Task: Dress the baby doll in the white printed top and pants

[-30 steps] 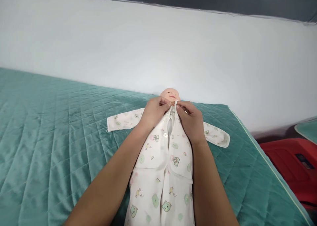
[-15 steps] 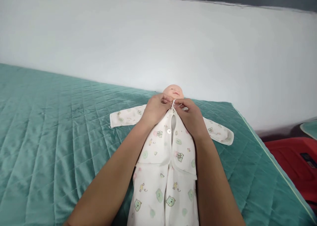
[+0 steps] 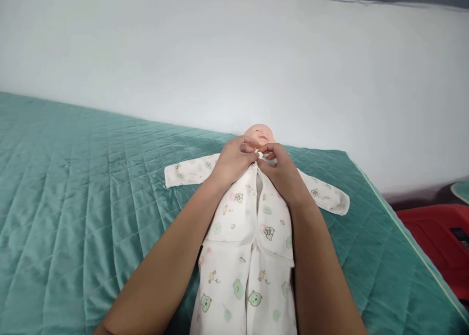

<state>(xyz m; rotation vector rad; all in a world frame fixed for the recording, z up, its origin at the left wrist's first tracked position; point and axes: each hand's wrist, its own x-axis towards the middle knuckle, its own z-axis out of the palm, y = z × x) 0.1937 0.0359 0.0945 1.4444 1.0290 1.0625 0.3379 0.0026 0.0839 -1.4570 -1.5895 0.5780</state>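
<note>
A baby doll (image 3: pixel 261 131) lies on its back in a white printed jacket (image 3: pixel 234 220) and matching trousers (image 3: pixel 240 291). At the jacket's neckline, just under the doll's chin, my left hand (image 3: pixel 236 159) is closed with its fingertips pinching the collar edge. My right hand (image 3: pixel 280 171) pinches the other side of the collar, and the two sets of fingertips nearly meet. A white button (image 3: pixel 260 155) shows between them. Lower on the front sits another button (image 3: pixel 253 193), beside a gap where the jacket edges part. Both sleeves spread out to the sides.
A green quilted cover (image 3: pixel 91 188) lies under the doll. Behind it rises a white wall (image 3: pixel 183 56). The cover's edge runs down the right side, with a red plastic object (image 3: pixel 436 237) beyond it.
The collar edge that stood up between my fingertips now lies lower, and a white button has come into sight there. Both hands keep their pinch at the neckline. The view has shifted slightly.
</note>
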